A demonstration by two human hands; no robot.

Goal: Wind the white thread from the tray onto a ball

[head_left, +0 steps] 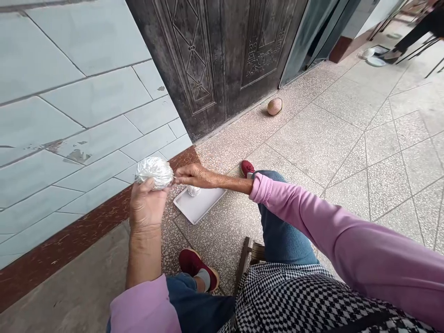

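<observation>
A ball of shiny white string (154, 172) is held up in front of the tiled wall. My left hand (147, 201) grips it from below, fingers wrapped round its underside. My right hand (190, 175) is at the ball's right side, its fingers pinched together by the ball's edge. What sits between those fingertips is too small to make out. Below and behind my right hand, a white tray (196, 212) lies on the floor. On it rests a smaller white ball (194, 190), partly hidden by my right hand.
A dark carved door (229, 55) stands ahead, beside the pale tiled wall (86, 92). A pinkish round object (275, 106) lies by the threshold. My feet in red shoes (194, 264) flank the tray. At the far right, a person's leg (414, 34) shows near a plate (375, 61).
</observation>
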